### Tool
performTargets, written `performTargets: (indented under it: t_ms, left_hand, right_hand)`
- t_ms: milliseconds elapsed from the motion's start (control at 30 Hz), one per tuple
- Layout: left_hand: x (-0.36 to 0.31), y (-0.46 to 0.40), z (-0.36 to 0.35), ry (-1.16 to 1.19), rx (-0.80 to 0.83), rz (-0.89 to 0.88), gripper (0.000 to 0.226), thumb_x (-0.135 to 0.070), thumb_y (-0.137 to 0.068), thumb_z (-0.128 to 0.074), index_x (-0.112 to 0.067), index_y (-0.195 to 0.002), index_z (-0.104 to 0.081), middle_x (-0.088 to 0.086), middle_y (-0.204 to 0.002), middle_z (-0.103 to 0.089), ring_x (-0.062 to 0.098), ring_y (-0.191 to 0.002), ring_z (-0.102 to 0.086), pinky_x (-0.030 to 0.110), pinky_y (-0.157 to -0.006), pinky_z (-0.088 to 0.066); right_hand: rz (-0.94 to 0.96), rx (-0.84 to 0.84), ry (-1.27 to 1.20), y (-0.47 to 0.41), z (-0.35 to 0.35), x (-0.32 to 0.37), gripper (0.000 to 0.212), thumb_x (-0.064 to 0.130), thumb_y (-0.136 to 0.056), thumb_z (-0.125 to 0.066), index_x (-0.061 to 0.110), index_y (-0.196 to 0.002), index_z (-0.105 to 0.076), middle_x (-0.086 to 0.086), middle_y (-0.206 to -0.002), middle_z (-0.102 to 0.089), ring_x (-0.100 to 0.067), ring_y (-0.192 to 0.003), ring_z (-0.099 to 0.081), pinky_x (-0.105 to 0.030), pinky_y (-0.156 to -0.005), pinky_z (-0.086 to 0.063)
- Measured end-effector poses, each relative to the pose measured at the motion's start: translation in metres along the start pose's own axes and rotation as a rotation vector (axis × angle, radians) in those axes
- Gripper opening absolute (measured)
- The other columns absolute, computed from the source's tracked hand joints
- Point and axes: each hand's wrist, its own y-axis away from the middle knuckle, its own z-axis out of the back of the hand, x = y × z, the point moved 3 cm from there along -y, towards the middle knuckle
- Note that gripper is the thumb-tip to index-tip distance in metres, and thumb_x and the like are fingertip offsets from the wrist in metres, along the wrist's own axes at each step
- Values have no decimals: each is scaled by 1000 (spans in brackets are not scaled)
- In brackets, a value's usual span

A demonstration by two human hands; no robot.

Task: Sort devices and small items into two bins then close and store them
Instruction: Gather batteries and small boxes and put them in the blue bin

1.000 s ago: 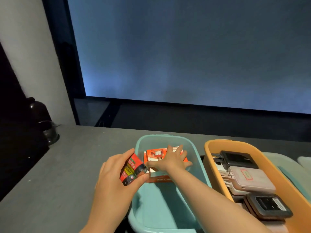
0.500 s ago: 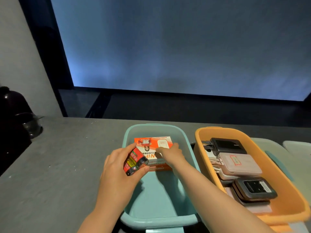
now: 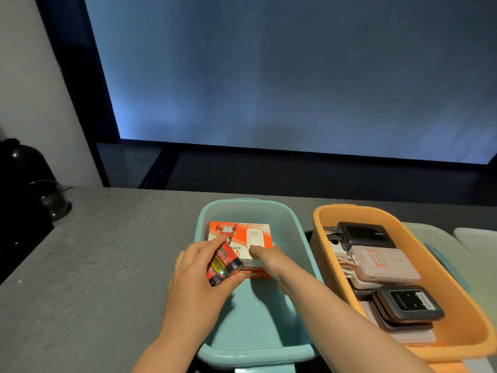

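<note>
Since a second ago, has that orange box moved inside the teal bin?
Yes. The orange box now lies flatter and closer to the teal bin's left wall.

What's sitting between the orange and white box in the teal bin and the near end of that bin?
In the head view, only bare bin floor lies between the orange and white box and the teal bin's near wall; the right hand's forearm passes above it.

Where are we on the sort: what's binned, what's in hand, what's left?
Done: the orange bin holds several devices; the box lies in the teal bin. In hand: the left hand grips the battery pack at that bin's edge; the right hand touches the box. Left: drop the batteries, close and store both bins.
</note>
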Motion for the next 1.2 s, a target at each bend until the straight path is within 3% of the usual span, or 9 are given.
performTargets:
  t_ms: [133, 333, 433, 500, 700, 833, 933, 1033, 1200]
  left_hand:
    - [-1, -1, 1, -25, 16, -17, 72, -42, -66, -80, -62, -118, -34, -27, -113, -45, -1, -108, -39, 16, -83, -36]
    - [-10, -6, 4, 11, -5, -51, 74, -39, -66, -82, -61, -121, -38, -37, -111, -44, -4, -109, -41, 19, -85, -41]
    - [-23, -7, -3, 41, 4, -90, 73, -38, -65, -82, -59, -120, -39, -39, -112, -43, -10, -110, -40, 14, -84, -40]
    - [-30, -6, -10, 52, 18, -110, 71, -35, -67, -80, -51, -124, -42, -36, -115, -46, -10, -112, -41, 16, -87, -41]
    - [-44, -1, -29, 34, 122, -156, 70, -33, -70, -77, -42, -130, -43, -26, -123, -49, -2, -117, -43, 27, -95, -44]
    - [-49, -9, -36, 25, 210, -183, 72, -37, -69, -77, -41, -131, -42, -25, -125, -47, -2, -118, -43, 25, -98, -42]
    - [-49, -21, -36, 132, 296, -147, 74, -35, -65, -81, -42, -128, -42, -22, -121, -52, -3, -113, -50, 28, -96, -46]
    - [-46, -31, -33, 220, 347, -122, 80, -41, -52, -86, -48, -117, -40, -23, -111, -55, -6, -104, -54, 24, -88, -50]
    - [-37, -44, -38, 127, 423, -145, 93, -52, -42, -87, -50, -118, -34, -29, -118, -44, -4, -109, -50, 26, -90, -50]
  right_hand:
    - [28, 0, 69, 2, 0, 0, 55, 36, -92, -54, 11, -136, -31, -10, -129, -55, -23, -110, -55, -35, -93, -44]
    - [234, -95, -237, 60, 29, 27, 55, 40, -95, -50, 17, -141, -30, 8, -108, -52, -2, -66, -48, -18, -52, -36]
    - [404, 18, -370, 101, 31, 18, 27, 37, -91, -57, 19, -111, -62, 8, -96, -68, 0, -74, -64, -8, -54, -43]
    - [423, 103, -344, 116, 27, 6, 19, 38, -83, -67, 24, -97, -68, 6, -89, -73, 0, -78, -67, -10, -59, -46]
    - [434, 40, -298, 116, 47, -7, 34, 16, -76, -78, 17, -106, -63, -9, -87, -72, -12, -72, -68, -22, -66, -49]
    - [528, 3, -230, 111, 57, -8, 43, 12, -72, -82, 23, -109, -62, -5, -97, -72, -19, -74, -71, -31, -73, -58]
    - [673, 43, -126, 108, 65, -3, 54, 15, -71, -83, 35, -117, -61, 2, -97, -70, -10, -67, -63, -26, -71, -55]
    - [707, 150, -28, 102, 74, 1, 63, 22, -70, -85, 44, -123, -57, -15, -77, -65, -16, -66, -58, -27, -68, -49]
    - [743, 155, 73, 92, 82, 9, 62, 21, -65, -88, 36, -117, -58, -7, -72, -71, -9, -62, -63, -19, -63, -48]
